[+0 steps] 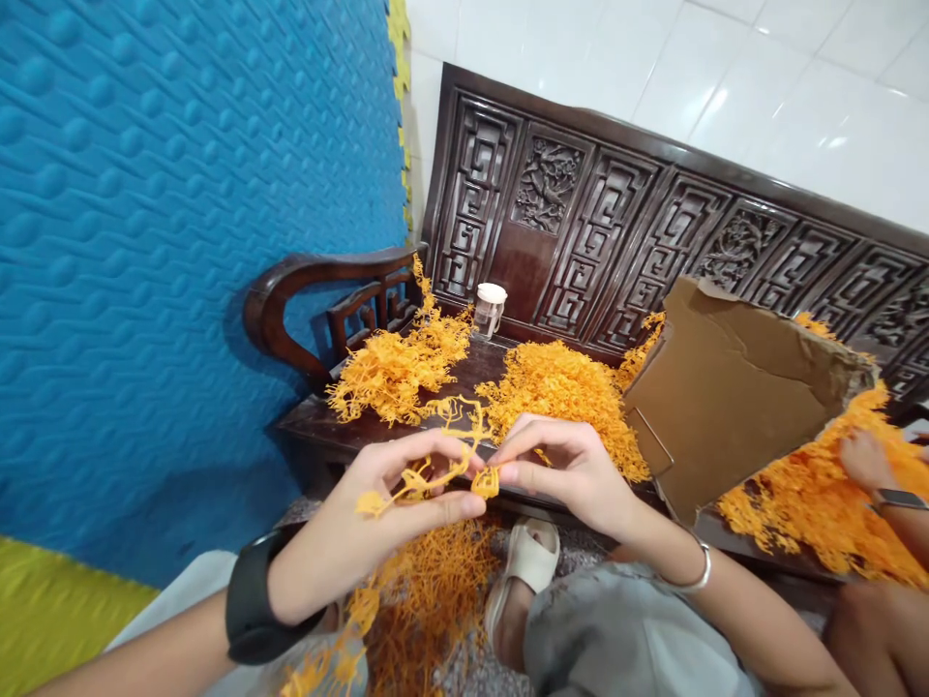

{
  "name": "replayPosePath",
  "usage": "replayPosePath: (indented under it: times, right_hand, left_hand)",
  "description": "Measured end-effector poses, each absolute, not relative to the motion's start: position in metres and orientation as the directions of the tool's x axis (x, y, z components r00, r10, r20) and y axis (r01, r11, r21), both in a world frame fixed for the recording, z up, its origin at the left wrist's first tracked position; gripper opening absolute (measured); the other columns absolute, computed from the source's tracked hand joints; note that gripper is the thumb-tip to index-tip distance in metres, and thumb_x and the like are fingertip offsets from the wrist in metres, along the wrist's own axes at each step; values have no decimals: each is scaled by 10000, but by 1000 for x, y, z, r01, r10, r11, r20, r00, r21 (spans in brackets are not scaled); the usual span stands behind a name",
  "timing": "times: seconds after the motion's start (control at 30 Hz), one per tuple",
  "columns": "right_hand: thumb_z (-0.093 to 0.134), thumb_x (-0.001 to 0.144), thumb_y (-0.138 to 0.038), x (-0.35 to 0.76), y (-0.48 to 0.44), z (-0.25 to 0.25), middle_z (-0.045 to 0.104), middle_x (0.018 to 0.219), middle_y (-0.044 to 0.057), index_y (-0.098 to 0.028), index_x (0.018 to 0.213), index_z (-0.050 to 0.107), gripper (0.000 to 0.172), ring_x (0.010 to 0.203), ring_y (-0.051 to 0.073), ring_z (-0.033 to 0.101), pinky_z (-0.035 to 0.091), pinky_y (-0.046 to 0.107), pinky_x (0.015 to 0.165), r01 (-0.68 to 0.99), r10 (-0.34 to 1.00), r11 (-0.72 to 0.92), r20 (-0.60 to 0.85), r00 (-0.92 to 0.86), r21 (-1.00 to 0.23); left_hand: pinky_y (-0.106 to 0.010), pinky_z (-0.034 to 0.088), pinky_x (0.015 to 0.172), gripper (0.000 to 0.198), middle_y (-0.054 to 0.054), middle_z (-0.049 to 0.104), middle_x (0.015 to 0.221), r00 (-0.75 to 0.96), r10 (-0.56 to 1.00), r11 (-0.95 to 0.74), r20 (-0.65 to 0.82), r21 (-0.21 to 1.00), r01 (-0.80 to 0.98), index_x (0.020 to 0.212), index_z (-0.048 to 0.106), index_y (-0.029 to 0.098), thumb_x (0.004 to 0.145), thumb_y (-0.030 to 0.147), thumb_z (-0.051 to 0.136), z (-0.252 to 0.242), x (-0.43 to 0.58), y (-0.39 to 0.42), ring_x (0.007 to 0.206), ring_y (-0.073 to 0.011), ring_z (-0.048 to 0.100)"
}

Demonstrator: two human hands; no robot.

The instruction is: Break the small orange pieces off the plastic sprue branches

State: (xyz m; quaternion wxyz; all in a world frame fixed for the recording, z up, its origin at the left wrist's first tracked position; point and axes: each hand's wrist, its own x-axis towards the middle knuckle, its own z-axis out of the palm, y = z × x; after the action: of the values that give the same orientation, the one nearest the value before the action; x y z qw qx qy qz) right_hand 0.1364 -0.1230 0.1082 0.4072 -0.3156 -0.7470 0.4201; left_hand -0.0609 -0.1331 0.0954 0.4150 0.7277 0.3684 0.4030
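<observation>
A: Closest to cam?
B: Person's knees in grey cloth [624, 639], a foot in a white sandal [524, 571], orange plastic bits on the floor [428, 600] btw the legs.

A: Hands?
B: Left hand [363, 528], black watch [254, 605] on wrist, fingers curled, thumb and fingers pinching an orange plastic strand [435, 474]. Right hand [566, 469], silver bangle [693, 579] on wrist, thumb and forefinger pinched on a small piece at the strand's right end. Hands nearly touching, held just above the bench front edge.

A: Strand shape?
B: Branchy, thin, small flat tabs on it. Part hangs below the left hand. Can't tell more, blurry.

A: Behind the hands?
B: Dark carved wood bench [319, 426]. On the seat: left orange pile [396, 368] by the armrest, middle orange pile [566, 397] just behind the right hand, right orange pile [820, 494] further right.

A: Anything else on it?
B: Torn cardboard sheet [733, 407] tilted up btw middle and right piles. Small clear jar w/ white lid [491, 308] upright at the backrest.

A: Other ppl?
B: Yes, another person's hand [863, 460] w/ a watch at the right edge, resting on the right pile. Grip: can't tell.

A: Backdrop?
B: Blue foam wall panel [181, 242] left, white tiles [653, 58] behind the bench.
</observation>
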Motion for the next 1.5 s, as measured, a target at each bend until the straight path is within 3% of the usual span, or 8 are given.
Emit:
replayPosePath:
  times: [0.3,0.5,0.7,0.9,1.13,1.33,1.5]
  right_hand:
    - [632,773,-211,143,-128,109,643,792,30,-172,870,660,109,714,104,573,477,249,646,214,702,651,469,-536,-729]
    - [640,765,-218,144,-130,107,619,837,47,-141,985,612,235,680,92,545,479,225,587,266,606,770,533,-590,-580]
    - [610,791,-188,144,-132,107,635,833,68,-133,965,588,185,736,113,568,488,239,618,292,506,859,616,-603,-420]
    - [642,760,-223,143,-134,107,617,768,41,-150,855,582,134,643,94,538,471,215,529,265,579,805,607,-544,-531]
    - [667,726,-240,138,-136,108,559,686,-4,-162,730,541,148,574,71,496,430,203,494,258,711,683,541,-450,-683]
    - [672,718,-254,133,-138,108,540,642,-19,-165,682,523,177,578,72,485,413,209,515,231,776,601,491,-394,-765]
    - [665,722,-325,132,-138,109,543,642,-19,-168,706,529,208,584,75,486,415,213,527,199,803,549,447,-395,-812]
  left_hand:
    - [-210,431,673,100,31,594,804,405,781,-590,476,775,228,822,567,207,763,258,630,90,-61,-137,758,-119,560]
    - [-194,423,697,79,49,595,809,421,743,-644,520,726,240,835,561,220,779,205,615,90,-59,-135,767,-101,559]
    - [-198,427,713,90,48,604,828,434,709,-684,556,694,227,854,553,227,784,224,609,91,-58,-135,783,-107,568]
    - [-196,414,610,143,55,542,718,399,763,-625,508,737,258,747,520,204,750,275,644,93,-56,-137,671,-95,534]
    - [-217,400,594,198,50,490,667,405,797,-565,447,788,243,645,466,193,766,260,609,94,-54,-138,629,-97,501]
    - [-208,425,657,192,18,549,815,415,785,-569,460,801,188,612,475,187,740,214,615,96,-54,-140,751,-108,540]
    - [-211,454,673,180,26,576,801,365,865,-387,344,921,50,655,453,197,738,213,612,96,-53,-139,747,-108,548]
